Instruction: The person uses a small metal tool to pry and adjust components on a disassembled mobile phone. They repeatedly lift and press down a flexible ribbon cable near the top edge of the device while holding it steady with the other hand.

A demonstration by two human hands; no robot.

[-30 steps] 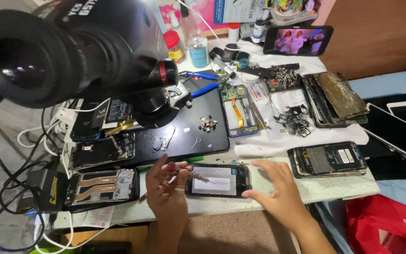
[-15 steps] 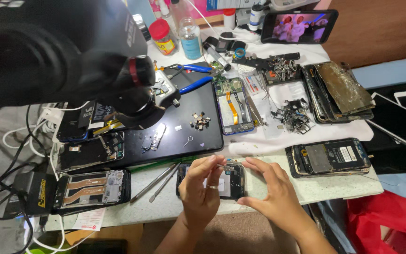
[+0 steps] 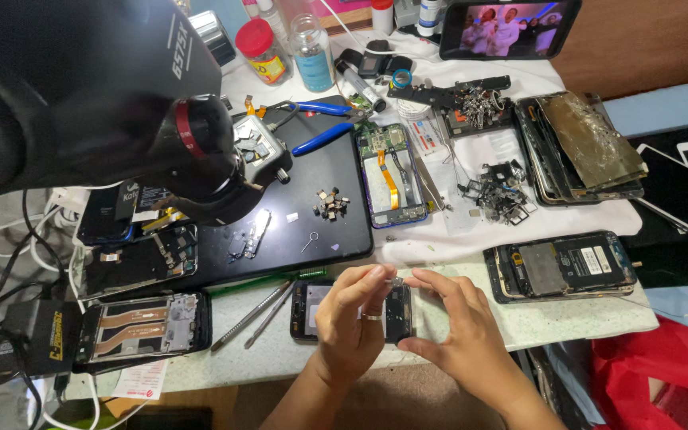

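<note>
Two hands meet over an opened phone lying flat at the near edge of the white table, long axis running left-right. Left hand covers the phone's middle, thumb and forefinger pinched on a tiny part, too small to identify, just above the phone's upper edge. Right hand is curled in from the right: thumb under the phone's near right edge, fingertips reaching toward the same pinch point, nearly touching the left fingertips. Both wrists come up from the bottom, palms angled inward. Left is nearer the part. Two metal pry tools lie just left of the phone, untouched.
</note>
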